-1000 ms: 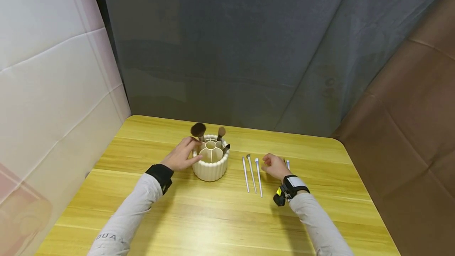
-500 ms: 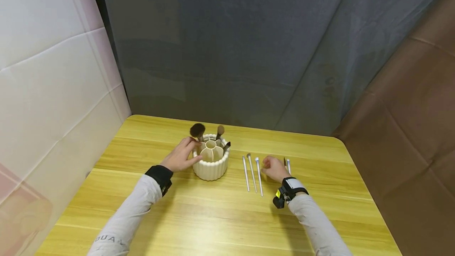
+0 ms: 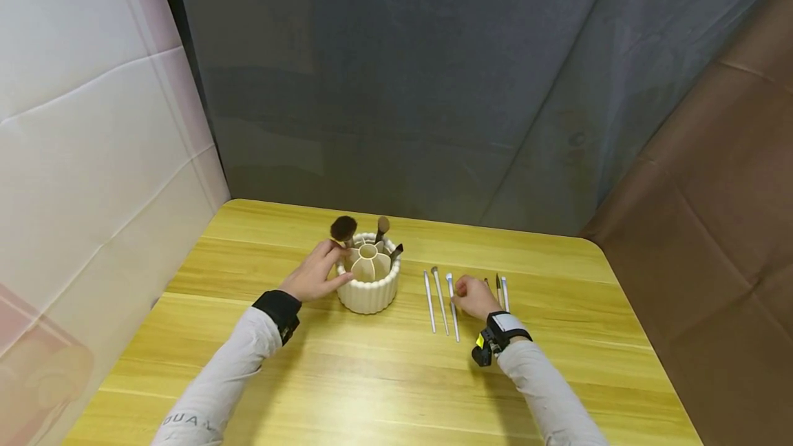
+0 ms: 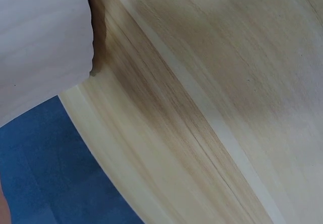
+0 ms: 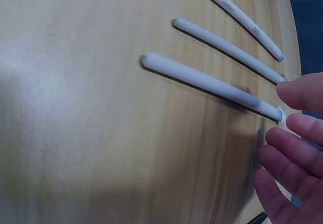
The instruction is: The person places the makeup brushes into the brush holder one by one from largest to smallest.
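My left hand (image 3: 322, 266) cups the left side of a cream ribbed brush holder (image 3: 369, 294), thumb on its front wall and fingers at the back rim. Three makeup brushes (image 3: 343, 228) stand in it. On the table lie three white-handled brushes; my right hand (image 3: 463, 292) hovers at the rightmost one (image 3: 453, 303). In the right wrist view my loosely spread fingers (image 5: 295, 156) sit just by that handle (image 5: 212, 85) without gripping it. Two more thin brushes (image 3: 502, 286) lie right of the hand.
The wooden table (image 3: 372, 377) is bounded by a white panel (image 3: 93, 157) on the left, a grey cloth (image 3: 403, 88) behind and a brown sheet (image 3: 712, 226) on the right. The left wrist view shows only the table's edge (image 4: 116, 148) and blue floor (image 4: 45, 173).
My right hand has slid left and nearer, off the two thin brushes and up to the third white handle. The left hand has stayed on the holder.
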